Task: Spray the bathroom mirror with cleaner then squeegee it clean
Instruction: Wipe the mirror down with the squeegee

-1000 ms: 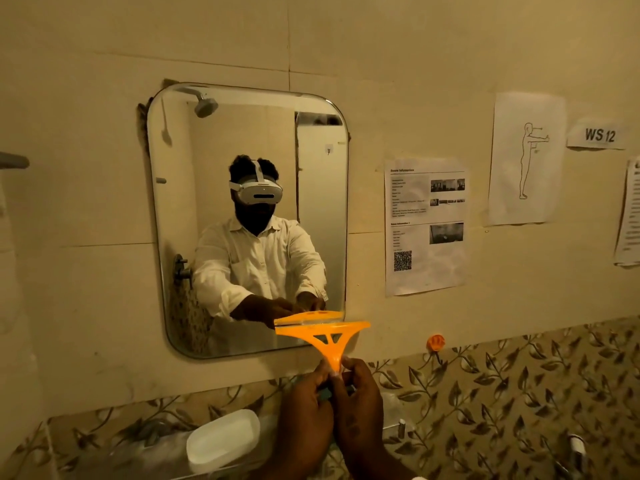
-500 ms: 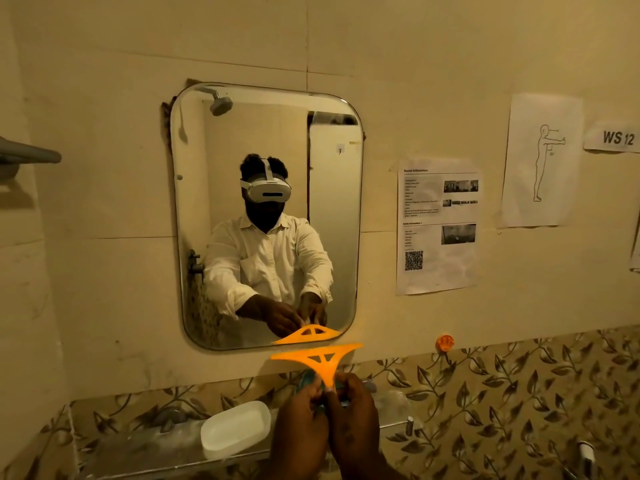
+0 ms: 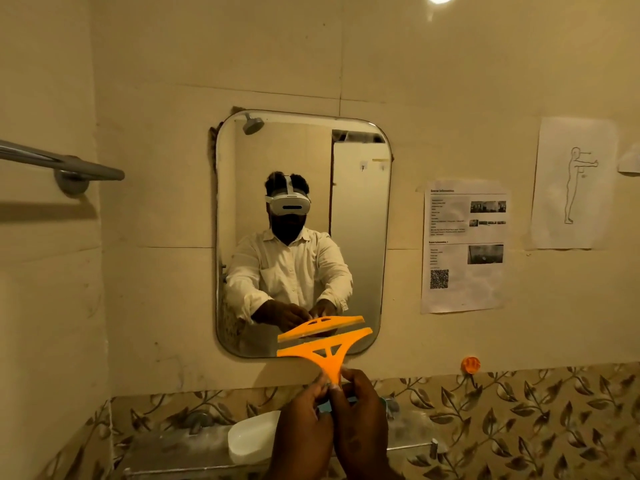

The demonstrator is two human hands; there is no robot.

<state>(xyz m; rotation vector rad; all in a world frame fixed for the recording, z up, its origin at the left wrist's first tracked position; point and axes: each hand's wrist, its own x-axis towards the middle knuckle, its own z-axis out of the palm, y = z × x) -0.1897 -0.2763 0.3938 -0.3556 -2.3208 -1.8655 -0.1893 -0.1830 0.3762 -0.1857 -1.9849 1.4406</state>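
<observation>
A rounded rectangular mirror [image 3: 360, 216] hangs on the beige wall ahead. An orange squeegee [image 3: 323, 351] is held up in front of the mirror's lower right corner, its blade tilted with the right end higher. My left hand [image 3: 301, 427] and my right hand [image 3: 360, 420] both grip its handle from below, pressed side by side. The mirror reflects the squeegee and both hands. No spray bottle is in view.
A glass shelf [image 3: 412, 441] under the mirror carries a white soap dish [image 3: 251, 434]. A metal towel bar [image 3: 62, 164] sticks out at the left. Printed papers [image 3: 464, 244] and an orange wall hook [image 3: 470, 364] are to the right, above leaf-patterned tiles.
The view has shifted left and up, so the mirror sits more central and the towel bar shows. The squeegee has tilted, right end higher; both hands stay on its handle.
</observation>
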